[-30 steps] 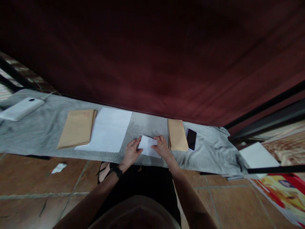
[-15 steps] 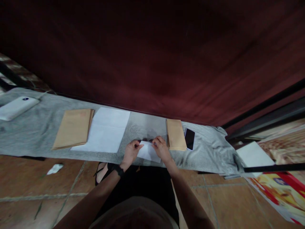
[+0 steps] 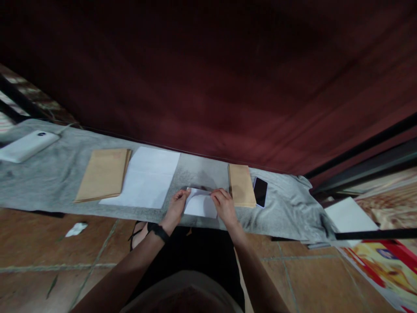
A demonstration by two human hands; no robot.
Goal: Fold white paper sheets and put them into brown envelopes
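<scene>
Near the front edge of the grey cloth (image 3: 195,167), between two envelope stacks, lies the paper (image 3: 201,206), both hands on it. Fingers cover its upper corners; a curved edge crosses it, fold or second layer, can't tell. Fingertips small and blurry, far side of each pinch hidden.

Left envelopes (image 3: 102,176) overlap the sheet (image 3: 151,178), hiding part of its left side. Phone (image 3: 260,191) sits right beside the right envelopes (image 3: 241,186), screen dark. White device (image 3: 28,145) cut off by the left frame edge, printed box (image 3: 389,265) by the right. Curtain (image 3: 208,95) dark, detail lost toward the top.

Left hand (image 3: 177,206): thumb and fingers pinching the paper's upper left corner, wrist with black band (image 3: 159,233), forearm slanting up and inward from bottom left. Right hand (image 3: 224,206): fingers bent, gripping the upper right corner, back of hand up, forearm slanting up and inward from bottom right. Both forearms cut off at the bottom. Right hand just beside the right envelopes.
</scene>
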